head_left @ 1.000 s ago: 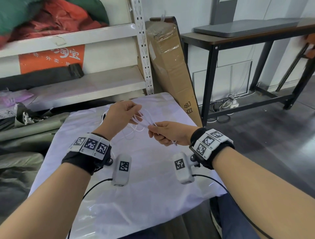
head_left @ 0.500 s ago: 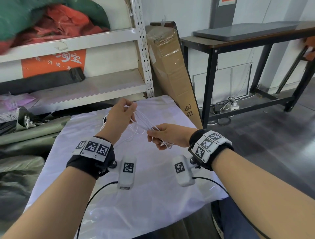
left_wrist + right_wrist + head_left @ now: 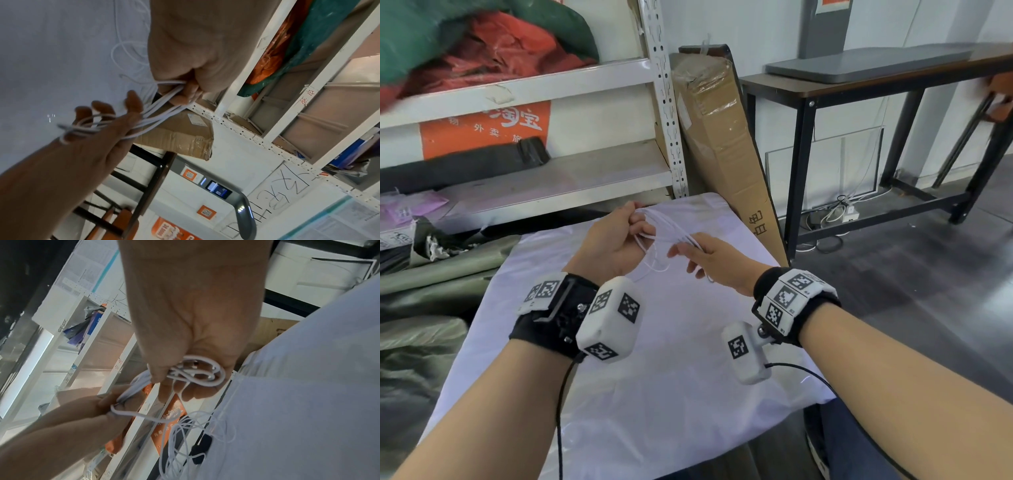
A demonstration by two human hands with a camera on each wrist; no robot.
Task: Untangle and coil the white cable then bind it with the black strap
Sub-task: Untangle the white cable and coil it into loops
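Observation:
The thin white cable (image 3: 671, 236) runs in several strands between my two hands above the table. My left hand (image 3: 630, 226) grips one end of the bundle in curled fingers (image 3: 185, 92). My right hand (image 3: 688, 253) has loops of the cable (image 3: 205, 369) lying across its fingers, with the thumb (image 3: 157, 373) pressing them down. More loose cable (image 3: 185, 431) trails onto the white cloth. In the right wrist view the black strap (image 3: 202, 445) lies on the cloth among those loops; in the head view it is hidden.
The small table under the white cloth (image 3: 654, 394) stands against a metal shelf rack (image 3: 664, 113) holding bags. A tall cardboard box (image 3: 726, 150) leans at the back right. A black-framed desk (image 3: 859, 85) stands to the right over dark floor.
My left wrist has rolled, so its camera unit now faces up. The right hand's fingers have spread out more, and the cable bundle between the hands sits slightly higher.

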